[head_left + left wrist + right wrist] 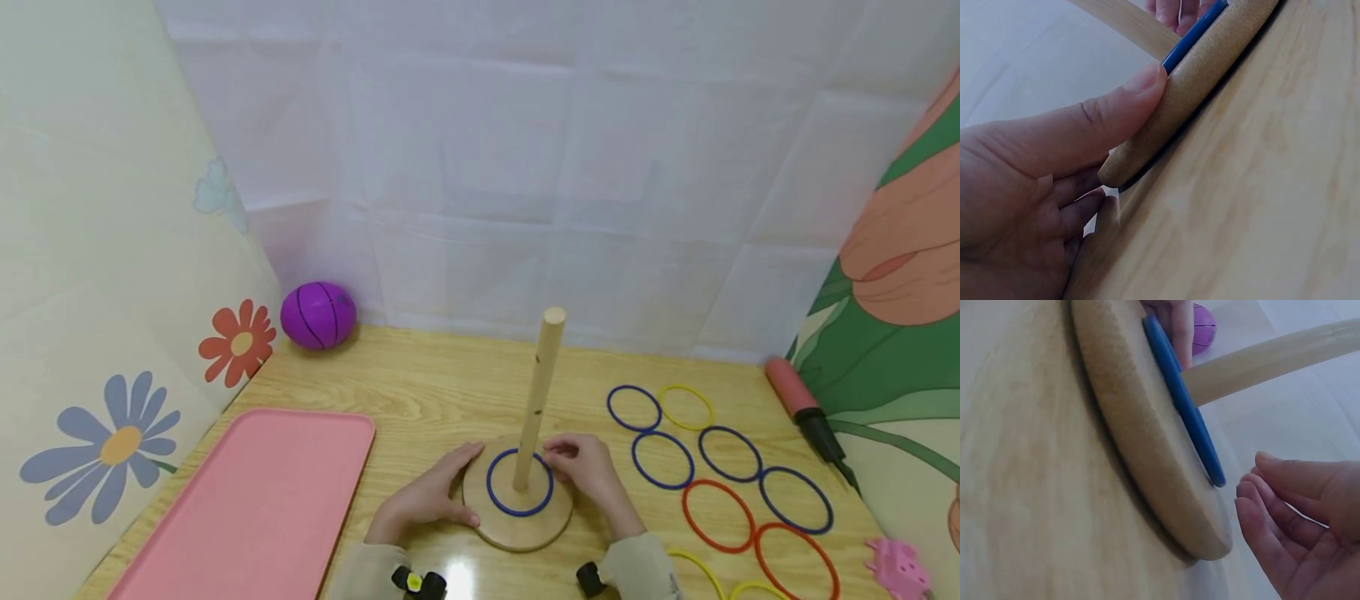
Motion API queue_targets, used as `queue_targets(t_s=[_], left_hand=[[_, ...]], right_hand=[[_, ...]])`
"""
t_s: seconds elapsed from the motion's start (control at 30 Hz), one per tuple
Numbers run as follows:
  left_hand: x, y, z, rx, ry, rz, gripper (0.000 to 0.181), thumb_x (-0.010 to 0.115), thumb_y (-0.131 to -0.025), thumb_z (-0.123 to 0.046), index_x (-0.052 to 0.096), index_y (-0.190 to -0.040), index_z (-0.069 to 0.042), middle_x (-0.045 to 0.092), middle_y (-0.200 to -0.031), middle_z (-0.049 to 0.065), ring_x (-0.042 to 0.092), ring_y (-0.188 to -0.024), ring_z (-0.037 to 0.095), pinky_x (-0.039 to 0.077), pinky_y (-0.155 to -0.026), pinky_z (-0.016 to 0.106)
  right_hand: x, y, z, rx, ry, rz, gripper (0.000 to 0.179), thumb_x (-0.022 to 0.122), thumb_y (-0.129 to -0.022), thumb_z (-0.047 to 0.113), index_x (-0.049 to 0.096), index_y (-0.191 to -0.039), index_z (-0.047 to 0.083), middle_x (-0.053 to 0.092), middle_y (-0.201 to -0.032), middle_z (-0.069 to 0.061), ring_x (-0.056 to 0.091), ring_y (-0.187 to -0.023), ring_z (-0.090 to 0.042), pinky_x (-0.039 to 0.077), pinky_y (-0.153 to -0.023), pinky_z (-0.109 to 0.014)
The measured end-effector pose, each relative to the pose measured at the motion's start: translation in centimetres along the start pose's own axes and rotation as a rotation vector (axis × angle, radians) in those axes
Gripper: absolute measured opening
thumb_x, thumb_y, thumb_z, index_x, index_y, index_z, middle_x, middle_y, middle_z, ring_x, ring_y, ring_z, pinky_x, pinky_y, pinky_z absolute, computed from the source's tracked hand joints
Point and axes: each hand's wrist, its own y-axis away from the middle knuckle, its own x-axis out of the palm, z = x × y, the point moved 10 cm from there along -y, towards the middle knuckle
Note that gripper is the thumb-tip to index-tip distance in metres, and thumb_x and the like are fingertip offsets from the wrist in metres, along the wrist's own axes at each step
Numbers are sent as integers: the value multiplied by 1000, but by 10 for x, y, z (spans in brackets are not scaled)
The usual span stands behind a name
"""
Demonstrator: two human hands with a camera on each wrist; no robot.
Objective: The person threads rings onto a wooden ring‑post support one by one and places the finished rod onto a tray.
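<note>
- From my end, the blue ring [1185, 403] sits on the wooden base [517, 536], lower middle of the head view, looped around the upright peg [538, 400].
- Going by the hands: ring's between them, right hand [588, 467] just off its right side, left hand [431, 496] out at the base's left edge.
- I've got the right one loosely curled, thumb tip close to the fingertips, nothing in it. Right wrist cam, lower right, shows a small gap to the ring.
- Left one's spread wide, thumb well apart from the fingers, touching the base's rim. Ring's just past that thumb, top middle of the left wrist cam.
</note>
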Motion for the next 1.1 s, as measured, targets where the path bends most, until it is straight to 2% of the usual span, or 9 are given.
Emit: queue_targets(t_s=[0.2,0.37,0.63,0.87,0.97,1.1], left_hand=[[0,0,0,4,4,0,104,86,-69,-22,26,-151,2,21,-157,28,14,-147,46,10,-117,63],[0,1,-1,-2,8,-1,104,86,-69,-21,26,-151,2,21,-157,28,14,-147,47,9,-117,63],[0,2,-1,-13,3,-4,104,86,-69,-21,26,-151,2,21,-157,27,14,-147,46,9,-118,62],[-1,2,-1,-14,10,-8,104,85,-69,-22,26,-151,1,21,-158,27,14,-147,46,9,-118,61],[0,1,0,-13,8,-8,104,85,-69,-22,26,-151,1,21,-158,26,14,-147,46,9,-118,61],[0,1,-1,-15,15,-4,104,85,-69,-21,26,-151,1,21,-158,26,13,-147,46,8,-118,61]], right_hand=[[-22,-4,-1,24,-26,-37,13,70,-85,3,74,-97,2,73,-88,-9,67,-75,-15,59,-62,-27],[-53,-9,0,31,-16,-58,18,68,-88,4,71,-104,-3,73,-96,-14,68,-85,-21,61,-69,-30],[-104,-18,-10,7,52,-82,26,66,-90,8,67,-112,-5,72,-103,-18,69,-89,-23,60,-73,-30],[-133,-23,-22,-31,173,-69,28,68,-89,9,67,-113,-7,72,-103,-20,67,-81,-10,56,-67,-20],[-140,-24,-25,-59,226,-64,26,69,-88,6,68,-110,-7,72,-102,-21,68,-83,-13,54,-66,-17],[-145,-24,-27,-108,302,-45,23,69,-86,3,68,-106,-9,73,-98,-21,70,-86,-23,52,-69,-15]])
